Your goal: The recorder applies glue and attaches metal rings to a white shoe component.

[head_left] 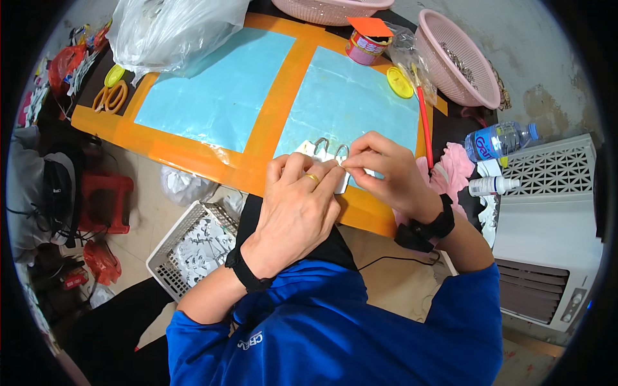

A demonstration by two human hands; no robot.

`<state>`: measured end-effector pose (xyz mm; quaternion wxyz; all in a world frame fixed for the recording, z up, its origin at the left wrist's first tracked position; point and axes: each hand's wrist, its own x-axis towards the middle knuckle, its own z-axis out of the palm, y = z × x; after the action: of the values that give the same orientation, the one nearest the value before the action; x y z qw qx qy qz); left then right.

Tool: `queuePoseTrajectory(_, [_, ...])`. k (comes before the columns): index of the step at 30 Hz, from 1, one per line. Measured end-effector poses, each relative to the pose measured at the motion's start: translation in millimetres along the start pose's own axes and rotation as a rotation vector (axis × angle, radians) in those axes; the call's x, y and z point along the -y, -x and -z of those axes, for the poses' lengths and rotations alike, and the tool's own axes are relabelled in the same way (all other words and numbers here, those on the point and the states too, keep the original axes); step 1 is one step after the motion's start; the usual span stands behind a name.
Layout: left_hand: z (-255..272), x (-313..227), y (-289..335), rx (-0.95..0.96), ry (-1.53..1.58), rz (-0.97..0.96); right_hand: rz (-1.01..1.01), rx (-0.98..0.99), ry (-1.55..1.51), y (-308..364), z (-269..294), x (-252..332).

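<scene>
Left hand (295, 204) on white card (342, 184), right hand (385, 170) near wire hook (342, 147); I can't tell grips. Light pressure could let card slip.

Wht card pcs (342, 186) w/ 2 curved silvery loops (322, 139), part-hidden, nr tbl (370, 214) edge.
</scene>
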<state>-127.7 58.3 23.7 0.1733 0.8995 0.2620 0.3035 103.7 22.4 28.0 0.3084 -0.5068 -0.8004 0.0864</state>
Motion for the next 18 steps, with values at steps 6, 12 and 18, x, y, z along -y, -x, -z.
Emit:
queuePoseTrajectory(6, [-10,-7,10,-0.004,-0.148,-0.017,0.030,0.038,-0.071,-10,8,-2])
queuePoseTrajectory(12, [-15,-9,13,0.002,-0.164,0.000,-0.230,0.094,-0.252,-16,15,6])
queuePoseTrajectory(18, [-15,-10,11,-0.039,-0.200,-0.037,-0.060,0.186,0.042,-26,18,13])
